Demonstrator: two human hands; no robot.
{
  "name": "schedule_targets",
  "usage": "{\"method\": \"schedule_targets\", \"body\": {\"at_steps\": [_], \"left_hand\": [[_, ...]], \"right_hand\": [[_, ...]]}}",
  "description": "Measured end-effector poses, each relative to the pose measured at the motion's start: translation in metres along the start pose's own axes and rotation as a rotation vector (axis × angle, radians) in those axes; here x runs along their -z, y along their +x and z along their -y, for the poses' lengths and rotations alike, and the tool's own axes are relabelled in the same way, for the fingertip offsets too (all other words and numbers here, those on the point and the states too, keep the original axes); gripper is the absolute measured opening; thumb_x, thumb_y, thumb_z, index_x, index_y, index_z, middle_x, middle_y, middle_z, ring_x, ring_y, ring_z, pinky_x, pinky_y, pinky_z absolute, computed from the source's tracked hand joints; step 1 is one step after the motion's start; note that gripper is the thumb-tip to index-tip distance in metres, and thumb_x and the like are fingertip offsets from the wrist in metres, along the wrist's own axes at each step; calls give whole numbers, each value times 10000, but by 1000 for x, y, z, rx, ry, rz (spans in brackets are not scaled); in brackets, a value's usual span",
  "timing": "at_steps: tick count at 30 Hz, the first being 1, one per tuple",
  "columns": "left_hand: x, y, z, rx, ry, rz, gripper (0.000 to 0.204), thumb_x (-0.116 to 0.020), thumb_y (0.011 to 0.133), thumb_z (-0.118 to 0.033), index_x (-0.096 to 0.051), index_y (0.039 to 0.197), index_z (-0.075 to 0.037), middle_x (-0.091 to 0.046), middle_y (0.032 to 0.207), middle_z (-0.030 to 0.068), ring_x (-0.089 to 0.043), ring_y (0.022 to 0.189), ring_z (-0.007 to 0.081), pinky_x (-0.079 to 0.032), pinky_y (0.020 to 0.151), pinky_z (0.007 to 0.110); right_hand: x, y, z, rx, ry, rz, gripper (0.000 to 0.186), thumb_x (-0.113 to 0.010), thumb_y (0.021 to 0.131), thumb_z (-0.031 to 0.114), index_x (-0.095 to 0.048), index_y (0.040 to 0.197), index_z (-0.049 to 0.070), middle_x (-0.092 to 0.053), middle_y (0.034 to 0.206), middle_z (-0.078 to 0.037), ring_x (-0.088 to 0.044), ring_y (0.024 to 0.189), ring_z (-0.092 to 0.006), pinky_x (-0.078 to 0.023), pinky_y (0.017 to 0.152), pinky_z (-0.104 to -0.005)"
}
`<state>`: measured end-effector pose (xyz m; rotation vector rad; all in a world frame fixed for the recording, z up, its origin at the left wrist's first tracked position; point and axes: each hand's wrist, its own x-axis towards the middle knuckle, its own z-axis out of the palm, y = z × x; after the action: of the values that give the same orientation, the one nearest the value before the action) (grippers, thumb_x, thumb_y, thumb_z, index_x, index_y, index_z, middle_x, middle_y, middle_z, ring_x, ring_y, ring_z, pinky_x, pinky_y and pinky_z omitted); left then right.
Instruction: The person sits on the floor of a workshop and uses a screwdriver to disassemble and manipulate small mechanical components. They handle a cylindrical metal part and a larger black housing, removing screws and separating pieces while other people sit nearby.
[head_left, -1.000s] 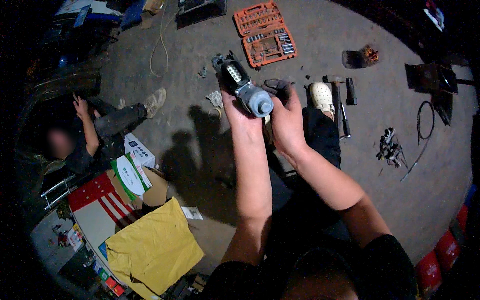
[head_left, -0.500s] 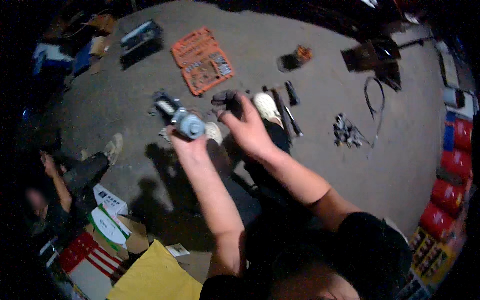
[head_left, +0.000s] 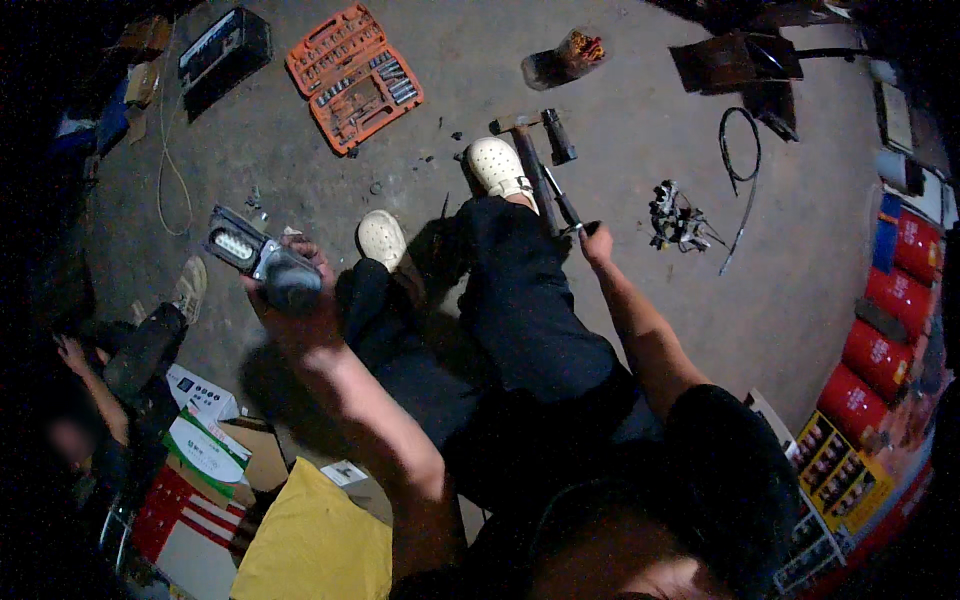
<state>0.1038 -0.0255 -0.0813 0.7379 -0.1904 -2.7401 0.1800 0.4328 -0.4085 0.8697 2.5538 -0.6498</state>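
One left hand (head_left: 300, 322) is curled round a grey machine part (head_left: 262, 258), held up over the floor (head_left: 700, 330). Well apart, the right hand (head_left: 598, 244) is down at the end of a thin tool (head_left: 567, 208); I cannot tell if it grips it. A hammer (head_left: 534, 165) lies just beside, and farther off sits an open orange toolbox (head_left: 352, 82)

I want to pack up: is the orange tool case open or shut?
Open: the orange tool case lies unfolded on the floor, its sockets exposed to view.
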Motion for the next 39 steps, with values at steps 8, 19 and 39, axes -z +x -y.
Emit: {"method": "schedule_targets", "body": {"at_steps": [8,19,39], "left_hand": [[13,11,-8,227,-133,1,483,-578,808,-377,-494,1126,-23,-538,1007,152,-524,940,260,-460,796,395],[22,2,2,167,-136,-116,478,-546,831,-410,-509,1127,-37,-539,955,127,-524,895,253,-437,787,363],[-13,32,18,132,-117,-34,381,-433,849,-348,-558,903,7,-585,812,157,-575,715,287,-500,613,380]], "right_hand": [[-15,13,36,-107,-41,117,568,-700,695,278,-451,1108,-23,-495,1103,-251,-500,1038,-409,-449,854,-431],[-12,37,33,147,-266,228,412,-601,798,297,-475,1018,-28,-523,1057,-238,-516,995,-398,-439,845,-449],[236,-57,187,706,691,-223,287,-596,872,163,-516,1061,-37,-572,919,-86,-522,793,-131,-435,706,-258]]}}
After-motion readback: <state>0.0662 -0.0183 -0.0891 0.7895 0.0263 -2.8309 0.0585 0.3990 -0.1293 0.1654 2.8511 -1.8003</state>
